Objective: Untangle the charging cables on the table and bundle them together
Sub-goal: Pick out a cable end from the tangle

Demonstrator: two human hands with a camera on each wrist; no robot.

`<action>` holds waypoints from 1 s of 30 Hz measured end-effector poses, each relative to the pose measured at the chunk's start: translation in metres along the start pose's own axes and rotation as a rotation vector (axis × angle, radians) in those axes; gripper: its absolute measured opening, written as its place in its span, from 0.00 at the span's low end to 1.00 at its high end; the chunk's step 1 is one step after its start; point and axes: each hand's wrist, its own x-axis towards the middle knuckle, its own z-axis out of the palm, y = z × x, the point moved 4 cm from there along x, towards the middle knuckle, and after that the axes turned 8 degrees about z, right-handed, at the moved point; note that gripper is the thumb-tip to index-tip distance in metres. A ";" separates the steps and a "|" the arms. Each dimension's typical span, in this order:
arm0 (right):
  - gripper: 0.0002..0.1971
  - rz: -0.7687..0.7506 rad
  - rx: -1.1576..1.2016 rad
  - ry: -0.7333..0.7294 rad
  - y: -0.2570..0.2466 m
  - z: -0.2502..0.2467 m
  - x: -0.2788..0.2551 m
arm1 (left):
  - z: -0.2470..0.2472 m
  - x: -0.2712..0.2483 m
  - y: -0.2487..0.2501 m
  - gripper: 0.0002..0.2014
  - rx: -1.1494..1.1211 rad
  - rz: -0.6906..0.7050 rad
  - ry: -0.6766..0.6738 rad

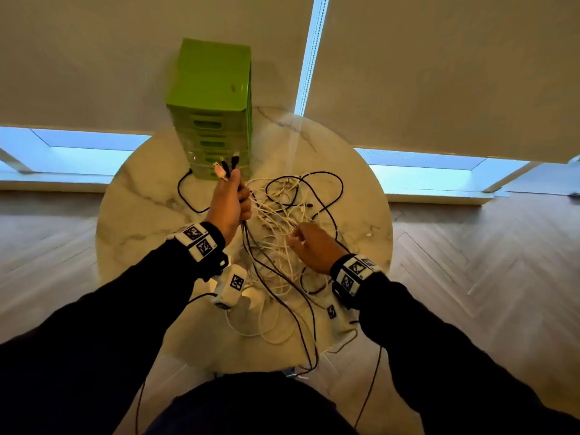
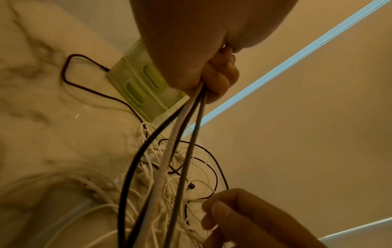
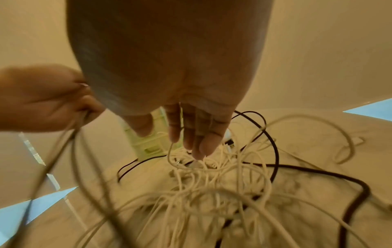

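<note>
Here, one hand holds cables up while the other reaches into the tangle.

From the head, the left hand [image 1: 230, 204] grips a few cables, plugs [image 1: 226, 166] upward, above the round table [image 1: 141, 221]; the left wrist view shows three cords [image 2: 182, 134] hanging from that fist; the right wrist view shows the right hand [image 3: 191, 132], fingers straight, touching the white tangle [image 3: 212, 177].

White and black cables [image 1: 284, 211] on white grey-veined marble table [image 1: 141, 221]; lime-green drawer box [image 1: 212, 98].

- You get dim, warm light; blue daylight leaks under the blinds [image 1: 439, 73].
- Your wrist views are soft, with smeared cables [image 3: 201, 193] and edges bowed.
</note>
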 end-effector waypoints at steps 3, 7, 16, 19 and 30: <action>0.16 0.111 -0.131 -0.182 0.001 -0.015 0.022 | -0.001 0.002 -0.003 0.18 0.074 0.016 -0.057; 0.19 0.128 -0.059 -0.499 -0.012 -0.034 0.039 | -0.001 0.009 -0.004 0.18 0.150 0.014 -0.106; 0.20 0.131 0.021 -0.215 -0.013 -0.076 0.113 | -0.007 0.030 -0.017 0.18 0.192 -0.018 -0.114; 0.11 0.173 -0.272 -0.291 0.005 -0.036 0.128 | -0.007 0.034 -0.019 0.18 0.215 -0.018 -0.102; 0.17 0.041 -0.327 -0.253 0.019 0.009 0.129 | -0.007 0.028 -0.023 0.18 0.228 -0.036 -0.085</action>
